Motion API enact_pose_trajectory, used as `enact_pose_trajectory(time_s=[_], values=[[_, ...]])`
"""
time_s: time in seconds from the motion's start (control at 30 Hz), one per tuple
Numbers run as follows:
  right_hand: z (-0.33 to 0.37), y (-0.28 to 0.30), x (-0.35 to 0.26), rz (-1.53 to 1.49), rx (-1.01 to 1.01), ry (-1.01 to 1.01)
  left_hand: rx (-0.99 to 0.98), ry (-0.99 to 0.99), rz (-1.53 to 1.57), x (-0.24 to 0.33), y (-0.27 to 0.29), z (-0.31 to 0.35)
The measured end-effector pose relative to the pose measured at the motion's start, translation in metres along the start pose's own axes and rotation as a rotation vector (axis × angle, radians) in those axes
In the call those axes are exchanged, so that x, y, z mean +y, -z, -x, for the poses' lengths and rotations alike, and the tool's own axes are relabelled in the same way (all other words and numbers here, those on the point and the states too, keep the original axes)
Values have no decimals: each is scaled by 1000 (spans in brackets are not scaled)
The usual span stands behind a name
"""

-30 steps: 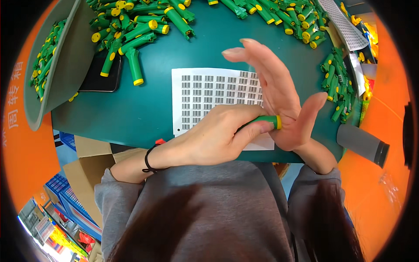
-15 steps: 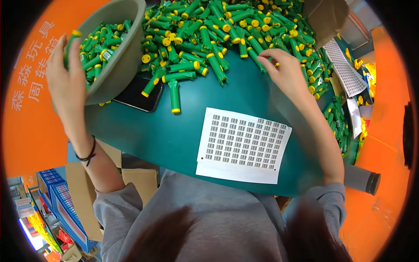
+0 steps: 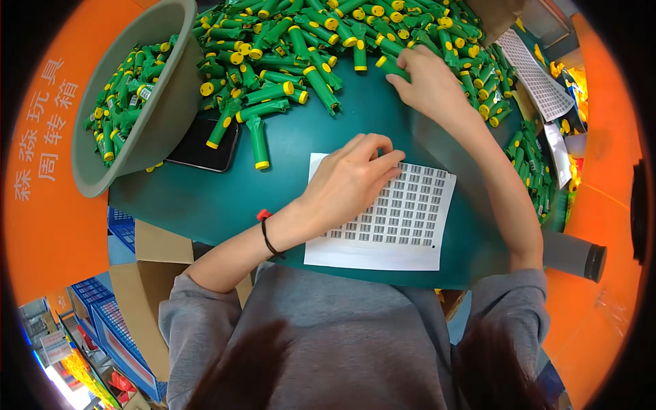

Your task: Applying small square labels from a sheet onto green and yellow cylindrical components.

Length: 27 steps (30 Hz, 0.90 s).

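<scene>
My left hand (image 3: 348, 179) rests over the white sheet of small barcode stickers (image 3: 410, 212), its thumb and fingertips drawn together by the top row. What the fingertips hold, if anything, is too small to make out. My right hand (image 3: 434, 85) is closed at the near edge of a large pile of green tubes (image 3: 318, 87) with yellow caps. Between its thumb and fingers is one green tube (image 3: 394, 68), yellow cap pointing left. At the left, a grey-green basin (image 3: 154, 126) stands tilted and holds many similar tubes.
A dark phone (image 3: 205, 147) lies partly under the basin's side, with a lone tube (image 3: 258, 142) near it. Another sticker sheet (image 3: 536, 75) and more green packets (image 3: 531, 171) are at the right. A grey cylinder (image 3: 574, 256) lies by my right elbow. Cardboard boxes (image 3: 147, 301) stand below left.
My left hand has gone from the basin, where it held a green tube, to the sticker sheet; that tube is no longer in it. The right hand has closed on a tube from the pile.
</scene>
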State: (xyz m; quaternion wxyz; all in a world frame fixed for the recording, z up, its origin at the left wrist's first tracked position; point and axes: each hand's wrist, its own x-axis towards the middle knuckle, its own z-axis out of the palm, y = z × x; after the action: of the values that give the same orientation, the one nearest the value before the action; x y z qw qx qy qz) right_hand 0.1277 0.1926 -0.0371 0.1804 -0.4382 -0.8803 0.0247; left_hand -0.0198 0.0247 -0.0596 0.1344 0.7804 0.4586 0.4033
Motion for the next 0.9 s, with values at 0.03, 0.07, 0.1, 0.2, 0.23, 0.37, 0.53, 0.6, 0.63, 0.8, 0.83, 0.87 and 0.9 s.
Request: enact_pose_trajectory(time_s=[0.03,0.07,0.1,0.2,0.23,0.37,0.53,0.6,0.63,0.8,0.83,0.87,0.9], values=[[6,26,-14,-204,-97,-113,5,12,-7,-3,-2,3],[18,53,-31,-407,-200,-224,11,12,-16,-5,-3,8],[38,58,-26,-743,-239,-225,9,5,-15,-6,-6,10],[98,75,-31,-1355,-212,-286,75,0,-23,-11,-13,13],[117,75,-29,-1417,-250,-336,73,5,-22,-10,-14,12],[171,58,-27,-1660,-245,-565,87,112,46,-6,-14,7],[201,30,-29,-1715,-402,-579,40,86,53,-11,-16,10],[202,27,-35,-1670,-345,-484,81,76,55,-11,-17,11],[202,24,-37,-1675,-350,-487,78,83,54,-12,-17,11],[197,18,-43,-1675,-222,-505,49,213,171,-7,-12,8],[197,20,-44,-1669,-220,-524,41,218,186,-3,-7,5],[196,19,-43,-1670,-203,-520,15,375,357,1,-1,3],[197,18,-44,-1672,-186,-515,-11,533,526,4,5,1]])
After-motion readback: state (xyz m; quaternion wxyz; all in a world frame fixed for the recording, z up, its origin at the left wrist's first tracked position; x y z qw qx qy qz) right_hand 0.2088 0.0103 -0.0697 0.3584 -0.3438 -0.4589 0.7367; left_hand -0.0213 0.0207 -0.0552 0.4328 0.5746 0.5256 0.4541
